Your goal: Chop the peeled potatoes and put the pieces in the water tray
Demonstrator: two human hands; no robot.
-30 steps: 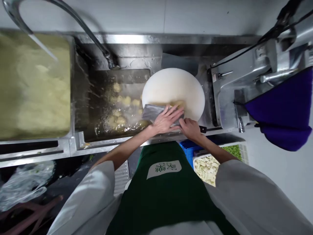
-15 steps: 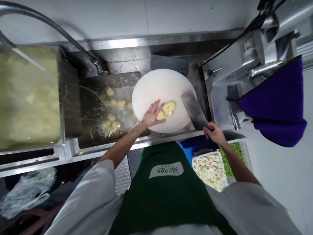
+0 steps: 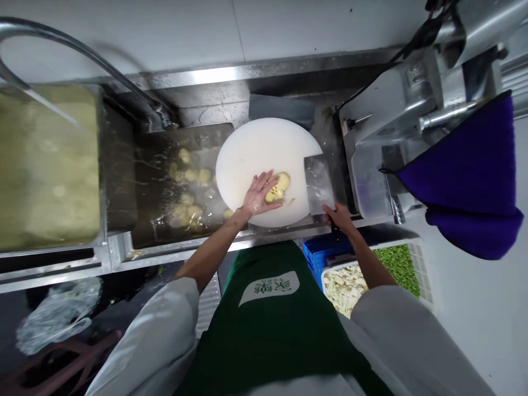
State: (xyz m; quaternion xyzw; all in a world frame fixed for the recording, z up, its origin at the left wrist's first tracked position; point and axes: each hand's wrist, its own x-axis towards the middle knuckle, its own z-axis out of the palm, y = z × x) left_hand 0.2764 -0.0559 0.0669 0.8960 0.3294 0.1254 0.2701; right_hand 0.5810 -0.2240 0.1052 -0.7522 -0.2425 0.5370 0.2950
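On a round white cutting board lies a peeled, cut potato, its pieces close together. My left hand is spread on the board against the potato, with thumb and forefinger reaching to either side of it. My right hand grips the black handle of a cleaver. The broad blade is over the board's right edge, apart from the potato. A small yellow scrap lies between potato and blade.
Several peeled potatoes sit in the wet sink to the left. Further left is a basin of cloudy yellowish water under a curved faucet. Containers of pale pieces and chopped greens stand below right. A purple cloth hangs at right.
The cleaver has swung from a slanted to a more upright position in view, and my right hand has moved left. The potato pieces sit closer to my left hand, which stays spread.
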